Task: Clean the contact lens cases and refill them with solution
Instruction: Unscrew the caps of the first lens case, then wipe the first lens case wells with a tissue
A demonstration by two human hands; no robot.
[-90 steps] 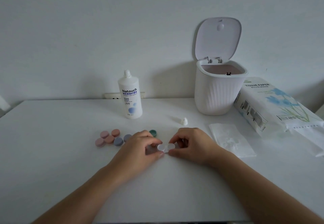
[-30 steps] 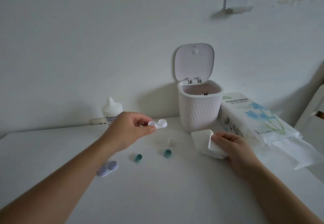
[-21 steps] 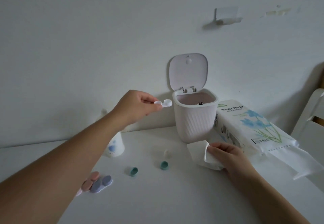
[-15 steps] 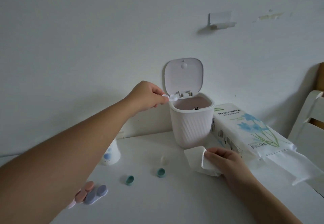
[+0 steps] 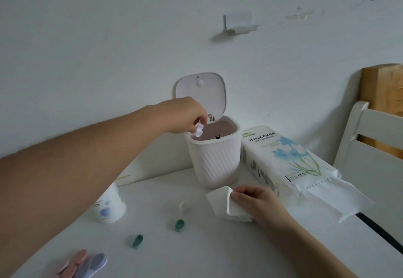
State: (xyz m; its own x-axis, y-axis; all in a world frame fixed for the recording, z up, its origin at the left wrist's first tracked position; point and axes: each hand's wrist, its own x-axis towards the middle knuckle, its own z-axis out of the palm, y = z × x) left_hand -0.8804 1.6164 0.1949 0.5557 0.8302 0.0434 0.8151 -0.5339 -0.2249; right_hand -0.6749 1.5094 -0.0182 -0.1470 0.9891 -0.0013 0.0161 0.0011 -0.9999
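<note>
- White lens case [image 5: 198, 131]: pinched at its upper end, hanging tilted with long axis near vertical, lower end down inside the rim of the open bin [image 5: 214, 158].
- Left hand [image 5: 185, 114]: reached out over the bin mouth, knuckles up, fingertips curled downward, grip pressed together on the case.
- Right hand [image 5: 259, 203]: low on the tabletop [image 5: 196, 251], grip pinching a folded tissue [image 5: 222, 203] just in front of the bin.
- Two green caps [image 5: 180, 225] lying apart on the tabletop; small white nozzle cap [image 5: 182, 206] beyond them, blurred.
- Pink and lilac lens cases [image 5: 87, 263] near the lower left edge.
- Solution bottle [image 5: 109, 205] partly hidden under the left forearm.
- Tissue pack [image 5: 281, 158] beside the bin, a sheet trailing from its end.
</note>
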